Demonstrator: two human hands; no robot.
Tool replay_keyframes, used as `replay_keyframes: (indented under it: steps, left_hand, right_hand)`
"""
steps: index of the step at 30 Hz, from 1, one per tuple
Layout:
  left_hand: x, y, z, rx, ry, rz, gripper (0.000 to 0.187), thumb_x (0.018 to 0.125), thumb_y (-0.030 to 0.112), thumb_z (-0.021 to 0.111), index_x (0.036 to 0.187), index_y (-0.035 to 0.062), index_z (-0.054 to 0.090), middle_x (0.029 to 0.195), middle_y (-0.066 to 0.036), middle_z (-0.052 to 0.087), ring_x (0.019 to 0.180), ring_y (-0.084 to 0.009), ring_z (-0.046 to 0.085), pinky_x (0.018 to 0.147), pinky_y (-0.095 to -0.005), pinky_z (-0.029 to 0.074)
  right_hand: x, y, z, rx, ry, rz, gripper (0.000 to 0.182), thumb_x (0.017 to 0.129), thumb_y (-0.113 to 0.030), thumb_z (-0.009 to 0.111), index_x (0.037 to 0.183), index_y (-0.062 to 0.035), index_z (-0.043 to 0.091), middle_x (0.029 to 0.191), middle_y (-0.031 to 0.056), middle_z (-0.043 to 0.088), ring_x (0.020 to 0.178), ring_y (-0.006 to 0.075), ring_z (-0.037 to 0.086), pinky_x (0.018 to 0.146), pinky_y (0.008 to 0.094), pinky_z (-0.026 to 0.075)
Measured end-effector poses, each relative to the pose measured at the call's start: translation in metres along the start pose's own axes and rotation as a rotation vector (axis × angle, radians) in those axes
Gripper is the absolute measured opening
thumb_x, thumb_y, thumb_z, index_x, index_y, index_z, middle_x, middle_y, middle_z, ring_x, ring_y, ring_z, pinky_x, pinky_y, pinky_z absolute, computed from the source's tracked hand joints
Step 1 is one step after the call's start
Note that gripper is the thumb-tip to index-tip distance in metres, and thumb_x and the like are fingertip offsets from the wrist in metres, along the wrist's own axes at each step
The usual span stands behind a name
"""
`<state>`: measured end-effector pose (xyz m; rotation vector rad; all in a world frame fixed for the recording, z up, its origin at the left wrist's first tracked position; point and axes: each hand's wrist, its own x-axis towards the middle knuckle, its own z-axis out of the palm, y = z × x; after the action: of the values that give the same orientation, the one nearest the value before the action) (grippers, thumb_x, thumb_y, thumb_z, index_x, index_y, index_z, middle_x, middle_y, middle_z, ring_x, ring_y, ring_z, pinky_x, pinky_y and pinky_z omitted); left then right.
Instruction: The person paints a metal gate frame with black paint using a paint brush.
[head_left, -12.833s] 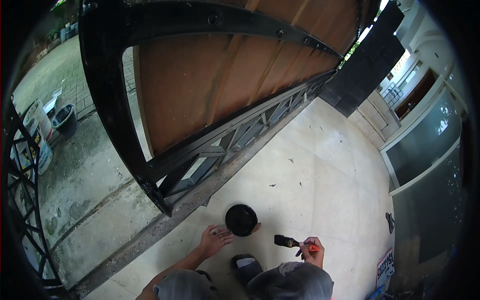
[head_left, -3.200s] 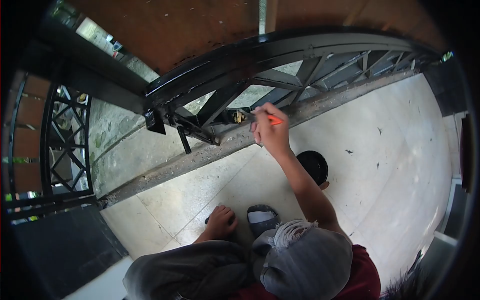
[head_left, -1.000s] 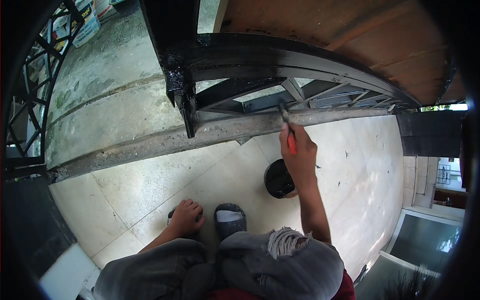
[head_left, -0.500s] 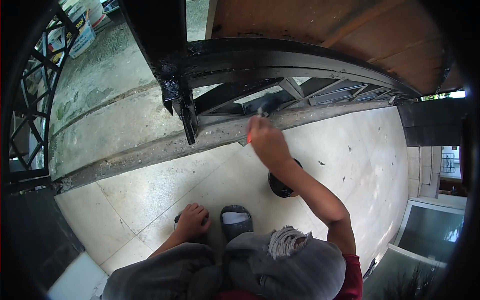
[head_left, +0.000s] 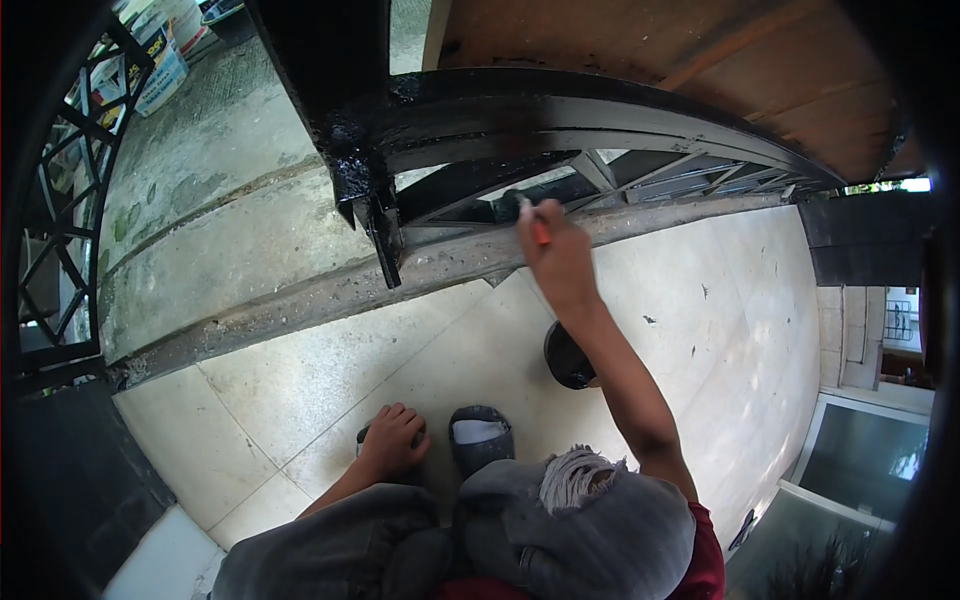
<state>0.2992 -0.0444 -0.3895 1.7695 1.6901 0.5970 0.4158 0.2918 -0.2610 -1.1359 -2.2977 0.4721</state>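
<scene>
My right hand [head_left: 560, 255] is closed around a paintbrush [head_left: 541, 232] with an orange-red handle. Its dark bristles reach up to the lower lattice of a black metal gate [head_left: 470, 128]; blur hides whether they touch a bar. Beneath my right forearm, a black round container [head_left: 566, 358] stands on the tiles, partly covered by the arm. My left hand [head_left: 394, 440] hangs above my left slipper, its fingers loosely extended and holding nothing. Wet-looking black paint shines on the gate's corner post [head_left: 352, 175].
A rough concrete strip [head_left: 290, 300] runs under the gate, bordering pale floor tiles [head_left: 690, 330]. Another black lattice panel [head_left: 75, 220] stands at left, with a labelled bucket [head_left: 160, 80] behind it. My slippered right foot [head_left: 480, 438] is close below. Brown boards [head_left: 640, 45] back the gate.
My right hand has shifted to the right and slightly up with the paintbrush. The whole view has drifted a little; my left hand stays by the slipper.
</scene>
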Motion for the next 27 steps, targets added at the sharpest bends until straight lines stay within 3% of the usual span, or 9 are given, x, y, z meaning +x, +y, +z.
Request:
replay_keyframes:
  steps: [3, 6, 10, 14, 17, 21, 22, 25, 27]
  left_hand:
    - [0.0, 0.001, 0.0, 0.009, 0.003, -0.006, 0.016, 0.074, 0.02, 0.073, 0.079, 0.0096, 0.061, 0.081, -0.006, 0.06, 0.084, -0.0256, 0.057, 0.079, -0.0383, 0.045]
    - [0.0, -0.001, 0.001, -0.003, 0.003, 0.0, 0.016, 0.074, 0.02, 0.073, 0.079, 0.0097, 0.061, 0.081, -0.005, 0.06, 0.085, -0.0256, 0.057, 0.08, -0.0384, 0.045]
    - [0.002, -0.001, 0.001, 0.013, -0.011, 0.013, 0.016, 0.074, 0.02, 0.072, 0.079, 0.0097, 0.061, 0.082, -0.005, 0.06, 0.085, -0.0255, 0.057, 0.079, -0.0385, 0.045]
    - [0.0, 0.001, 0.0, 0.014, -0.022, 0.004, 0.016, 0.075, 0.02, 0.072, 0.079, 0.0096, 0.061, 0.082, -0.005, 0.06, 0.084, -0.0255, 0.057, 0.079, -0.0387, 0.045]
    - [0.003, 0.001, -0.001, 0.017, -0.033, -0.011, 0.016, 0.077, 0.02, 0.071, 0.081, 0.0085, 0.062, 0.083, -0.007, 0.06, 0.087, -0.026, 0.057, 0.081, -0.039, 0.044]
    - [0.001, 0.002, -0.002, 0.011, -0.06, -0.029, 0.017, 0.079, 0.021, 0.071, 0.083, 0.0072, 0.062, 0.085, -0.008, 0.061, 0.089, -0.0264, 0.056, 0.083, -0.0391, 0.044]
    - [0.001, 0.002, -0.003, 0.015, -0.06, -0.023, 0.017, 0.079, 0.021, 0.071, 0.083, 0.0072, 0.062, 0.085, -0.008, 0.061, 0.089, -0.0264, 0.056, 0.083, -0.0391, 0.044]
    - [0.002, 0.003, -0.002, 0.007, -0.072, -0.014, 0.017, 0.079, 0.021, 0.071, 0.083, 0.0072, 0.063, 0.086, -0.008, 0.061, 0.089, -0.0264, 0.056, 0.083, -0.0392, 0.044]
    - [0.002, 0.003, -0.002, 0.021, -0.051, -0.017, 0.017, 0.078, 0.021, 0.071, 0.083, 0.0072, 0.063, 0.085, -0.008, 0.061, 0.089, -0.0266, 0.057, 0.083, -0.0393, 0.045]
  right_hand:
    - [-0.006, -0.016, -0.02, -0.193, 0.287, -0.031, 0.021, 0.1, -0.016, 0.059, 0.085, -0.0025, 0.051, 0.067, 0.0186, 0.06, 0.059, 0.0365, 0.065, 0.048, 0.0432, 0.05]
    - [-0.012, -0.008, -0.012, -0.25, 0.32, -0.1, 0.02, 0.099, -0.014, 0.06, 0.085, -0.0024, 0.052, 0.069, 0.0183, 0.061, 0.058, 0.0367, 0.065, 0.048, 0.0425, 0.052]
    - [-0.021, 0.0, 0.027, -0.004, -0.043, -0.187, 0.019, 0.098, -0.014, 0.062, 0.087, -0.0028, 0.052, 0.071, 0.0188, 0.062, 0.061, 0.0386, 0.064, 0.053, 0.0441, 0.054]
    - [-0.017, -0.007, 0.014, 0.152, 0.056, -0.08, 0.019, 0.098, -0.015, 0.062, 0.087, -0.003, 0.051, 0.072, 0.0192, 0.062, 0.063, 0.0396, 0.064, 0.054, 0.0457, 0.053]
    - [-0.016, 0.0, -0.009, -0.139, 0.325, -0.205, 0.014, 0.095, -0.011, 0.065, 0.096, 0.0001, 0.056, 0.076, 0.0167, 0.06, 0.059, 0.0342, 0.064, 0.048, 0.0413, 0.05]
    - [-0.028, 0.023, -0.003, -0.372, 0.254, -0.222, 0.015, 0.093, -0.012, 0.067, 0.097, -0.0004, 0.058, 0.072, 0.0105, 0.057, 0.055, 0.0275, 0.063, 0.047, 0.0366, 0.054]
    - [-0.035, 0.022, 0.005, -0.45, 0.1, -0.248, 0.013, 0.093, -0.012, 0.066, 0.094, -0.0025, 0.057, 0.072, 0.0108, 0.057, 0.056, 0.0272, 0.065, 0.047, 0.0358, 0.054]
    - [-0.036, 0.02, 0.031, 0.024, -0.001, -0.286, 0.018, 0.095, -0.013, 0.064, 0.086, -0.0038, 0.052, 0.073, 0.0126, 0.059, 0.059, 0.0293, 0.066, 0.047, 0.037, 0.053]
    - [-0.032, 0.019, 0.022, -0.002, 0.042, -0.247, 0.017, 0.095, -0.013, 0.064, 0.088, -0.0032, 0.052, 0.073, 0.0129, 0.06, 0.059, 0.0298, 0.066, 0.047, 0.0372, 0.053]
